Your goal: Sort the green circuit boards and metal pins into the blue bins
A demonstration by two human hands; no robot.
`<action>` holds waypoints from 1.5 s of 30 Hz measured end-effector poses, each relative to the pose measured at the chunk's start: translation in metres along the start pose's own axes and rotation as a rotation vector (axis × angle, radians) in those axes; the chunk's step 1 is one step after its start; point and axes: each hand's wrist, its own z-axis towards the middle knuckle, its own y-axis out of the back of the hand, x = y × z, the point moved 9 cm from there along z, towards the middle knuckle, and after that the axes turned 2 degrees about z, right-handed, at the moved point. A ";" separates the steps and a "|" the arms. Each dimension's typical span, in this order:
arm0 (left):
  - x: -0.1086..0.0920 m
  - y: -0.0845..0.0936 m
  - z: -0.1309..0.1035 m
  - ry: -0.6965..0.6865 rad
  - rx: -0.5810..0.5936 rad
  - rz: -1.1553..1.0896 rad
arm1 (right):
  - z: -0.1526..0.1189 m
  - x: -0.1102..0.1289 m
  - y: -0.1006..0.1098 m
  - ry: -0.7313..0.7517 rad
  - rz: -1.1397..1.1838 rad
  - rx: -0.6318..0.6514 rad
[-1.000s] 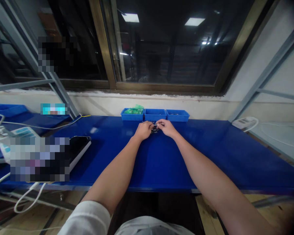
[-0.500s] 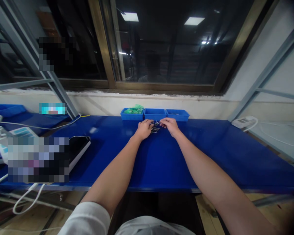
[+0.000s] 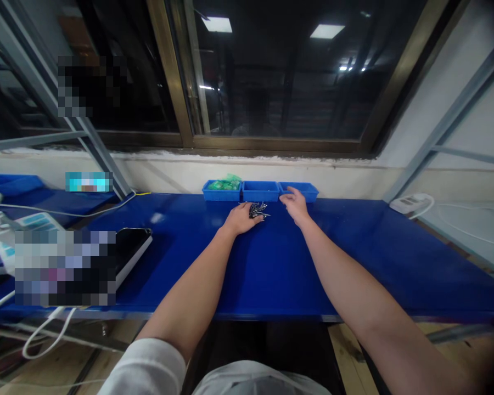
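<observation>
My left hand (image 3: 239,220) lies on the blue tabletop, its fingers and thumb curled around a small pile of thin, dark and silvery metal pieces (image 3: 258,210). Their exact kind is too small to make out. To the right of the pile, my right hand (image 3: 296,207) is lifted in front of the right blue bin (image 3: 311,192), covering part of it. Its fingers are apart, and I see nothing between them. Beside that bin stands the middle blue bin (image 3: 260,191). The left blue bin (image 3: 211,193) holds green packets (image 3: 226,184).
Left on the blue table (image 3: 263,274) lies a dark device (image 3: 135,240), partly blurred out, with white cables nearby. A white power strip (image 3: 409,204) sits at the right. Grey metal posts (image 3: 102,156) rise on both sides, and a window stands behind the bins.
My right hand has moved away from the pile, right and slightly forward to the right bin, and its fingers have spread. My left hand stays at the pile.
</observation>
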 end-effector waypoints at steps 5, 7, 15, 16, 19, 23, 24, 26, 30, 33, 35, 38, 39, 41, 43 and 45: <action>0.011 -0.015 -0.007 0.095 0.190 0.115 | -0.019 0.016 -0.032 0.151 -0.451 0.232; 0.012 -0.019 -0.008 0.114 0.230 0.144 | -0.026 0.019 -0.042 0.191 -0.535 0.311; 0.005 -0.019 -0.005 0.111 0.175 0.139 | -0.032 0.020 -0.055 0.238 -0.656 0.391; 0.005 -0.019 -0.005 0.111 0.160 0.132 | -0.031 0.019 -0.056 0.232 -0.650 0.394; 0.007 -0.020 -0.003 0.120 0.125 0.112 | -0.030 0.017 -0.056 0.218 -0.651 0.400; 0.008 -0.019 -0.003 0.121 0.102 0.096 | -0.030 0.016 -0.055 0.199 -0.691 0.396; 0.007 -0.018 -0.003 0.120 0.097 0.093 | -0.030 0.015 -0.056 0.197 -0.701 0.400; 0.007 -0.017 -0.003 0.116 0.093 0.088 | -0.031 0.014 -0.057 0.200 -0.728 0.408; 0.006 -0.016 -0.004 0.104 0.085 0.084 | -0.031 0.010 -0.059 0.224 -0.806 0.413; 0.006 -0.016 -0.003 0.098 0.075 0.080 | -0.031 0.009 -0.059 0.234 -0.836 0.409; 0.006 -0.017 -0.003 0.091 0.074 0.079 | -0.032 0.009 -0.059 0.234 -0.850 0.412; 0.005 -0.017 -0.003 0.080 0.078 0.085 | -0.035 0.012 -0.060 0.229 -0.881 0.423; 0.004 -0.017 -0.003 0.078 0.079 0.087 | -0.036 0.014 -0.059 0.227 -0.893 0.424; 0.004 -0.017 -0.003 0.076 0.077 0.089 | -0.037 0.016 -0.059 0.226 -0.911 0.423; 0.004 -0.017 -0.003 0.071 0.071 0.085 | -0.038 0.019 -0.059 0.229 -0.912 0.421; 0.004 -0.016 -0.003 0.062 0.063 0.077 | -0.038 0.020 -0.060 0.232 -0.905 0.424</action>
